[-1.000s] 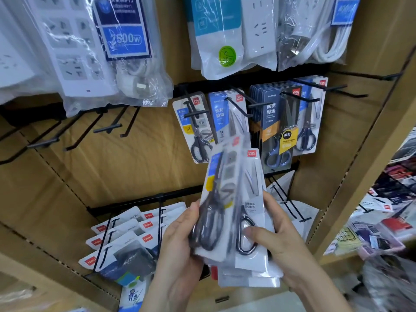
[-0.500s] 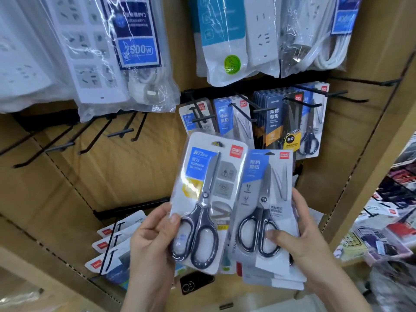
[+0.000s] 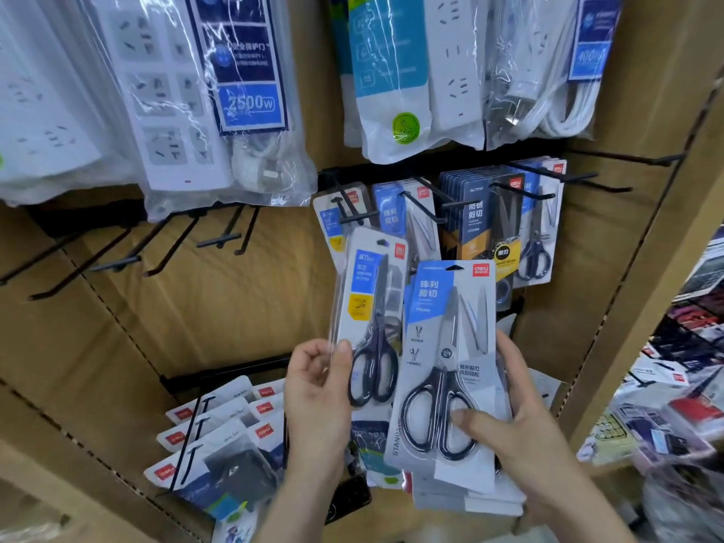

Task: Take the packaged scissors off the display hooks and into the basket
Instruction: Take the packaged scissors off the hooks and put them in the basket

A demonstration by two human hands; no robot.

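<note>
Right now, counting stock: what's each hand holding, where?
Left hand pinches one scissors pack at its lower left edge; right hand grips a stack near its bottom.

Wide-angle view from a head-worn camera, facing forward at a display wall [image 3: 219,307] from close range, the frame slightly tilted. The left hand [image 3: 317,397] and right hand [image 3: 525,440] sit low, nearest the lens.

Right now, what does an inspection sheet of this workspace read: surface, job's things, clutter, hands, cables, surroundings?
Surface: cardboard display wall with black hooks, several bare.
Job's things: single pack and stack off the hooks; hung packs behind them.
Clutter: bagged power strips above; card packs below left.
Hands: left hand pinches the single pack; right hand holds the stack.
Cables: white cord coiled in a bag.
Surroundings: goods shelf at right, blurred.
</note>
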